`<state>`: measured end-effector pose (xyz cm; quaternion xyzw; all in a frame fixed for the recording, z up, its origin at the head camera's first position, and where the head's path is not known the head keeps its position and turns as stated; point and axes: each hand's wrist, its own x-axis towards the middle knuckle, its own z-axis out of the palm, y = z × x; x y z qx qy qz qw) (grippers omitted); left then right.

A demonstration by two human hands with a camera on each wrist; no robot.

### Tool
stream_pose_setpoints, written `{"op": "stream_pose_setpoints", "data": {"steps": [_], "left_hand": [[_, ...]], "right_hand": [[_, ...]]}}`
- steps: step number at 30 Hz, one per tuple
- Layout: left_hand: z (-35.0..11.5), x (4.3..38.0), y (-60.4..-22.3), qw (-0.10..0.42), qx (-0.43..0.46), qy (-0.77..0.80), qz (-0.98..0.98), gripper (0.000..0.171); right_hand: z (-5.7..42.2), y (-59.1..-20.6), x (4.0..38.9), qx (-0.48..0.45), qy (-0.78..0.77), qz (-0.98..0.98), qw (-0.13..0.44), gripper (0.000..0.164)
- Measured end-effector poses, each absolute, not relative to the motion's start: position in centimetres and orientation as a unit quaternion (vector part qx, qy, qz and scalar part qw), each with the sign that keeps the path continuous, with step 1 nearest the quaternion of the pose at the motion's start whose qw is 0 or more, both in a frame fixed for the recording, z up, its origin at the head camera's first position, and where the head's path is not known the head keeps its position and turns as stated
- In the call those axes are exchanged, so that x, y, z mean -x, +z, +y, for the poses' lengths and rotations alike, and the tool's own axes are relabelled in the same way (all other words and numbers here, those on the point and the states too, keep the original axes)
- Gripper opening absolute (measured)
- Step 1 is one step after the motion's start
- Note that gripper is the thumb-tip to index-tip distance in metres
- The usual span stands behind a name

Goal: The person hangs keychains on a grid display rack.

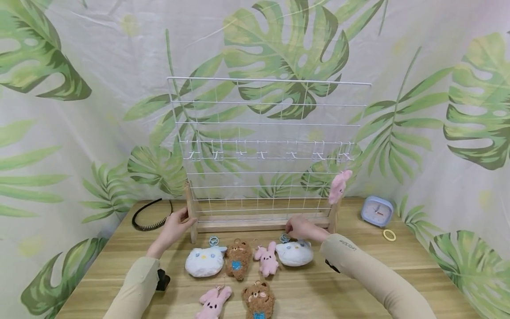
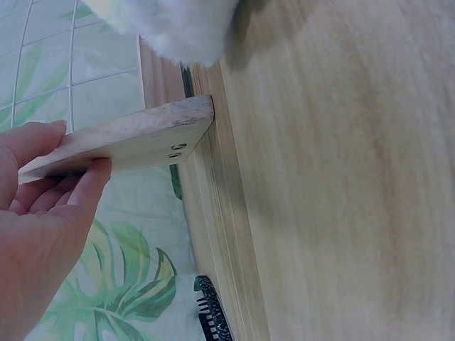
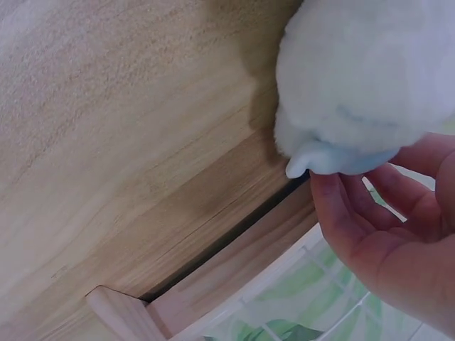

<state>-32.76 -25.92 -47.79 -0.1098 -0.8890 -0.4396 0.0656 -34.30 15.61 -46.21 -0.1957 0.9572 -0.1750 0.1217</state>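
My left hand (image 1: 177,227) grips the left wooden upright (image 2: 153,135) of a white wire grid rack (image 1: 275,186), thumb on one face and fingers on the other. My right hand (image 1: 303,228) pinches at the top of a white plush keychain (image 1: 295,255), beside its light blue ring (image 1: 284,238). In the right wrist view the fingertips meet its pale blue trim (image 3: 334,158), and the plush hides part of them. Left of it lie a pink bunny plush (image 1: 268,260), a brown bear plush (image 1: 238,261) and another white plush (image 1: 204,261).
Nearer me lie a second pink bunny (image 1: 214,303) and a second bear (image 1: 259,301). One pink plush (image 1: 340,187) hangs at the rack's right side. Small hooks (image 1: 260,155) line the grid. A black headband (image 1: 149,227) lies left; a blue clock (image 1: 376,211) and yellow ring (image 1: 389,235) lie right.
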Motion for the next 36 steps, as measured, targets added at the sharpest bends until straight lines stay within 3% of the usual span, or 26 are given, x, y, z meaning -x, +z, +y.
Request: {"op": "stream_pose_setpoints", "data": {"steps": [9, 15, 18, 28, 36], "left_hand": [[-25.8, 32.7, -47.6, 0.064, 0.108, -0.441, -0.889, 0.050], [-25.8, 32.7, -47.6, 0.059, 0.106, -0.444, -0.888, 0.050], [-25.8, 32.7, -47.6, 0.058, 0.106, -0.447, -0.886, 0.050], [-26.0, 32.4, -47.6, 0.063, 0.119, -0.445, -0.885, 0.052], [-25.9, 32.4, -47.5, 0.061, 0.111, -0.443, -0.887, 0.052]], "right_hand": [[14.9, -46.1, 34.1, 0.205, -0.162, 0.959, 0.111, 0.006], [14.7, -46.5, 34.3, 0.229, -0.154, 0.957, 0.088, 0.048], [14.6, -46.6, 34.3, 0.222, -0.153, 0.959, 0.082, 0.053], [13.7, -47.1, 34.5, 0.190, -0.114, 0.973, 0.063, 0.053], [13.7, -46.9, 34.1, 0.168, -0.090, 0.979, 0.073, 0.035]]}}
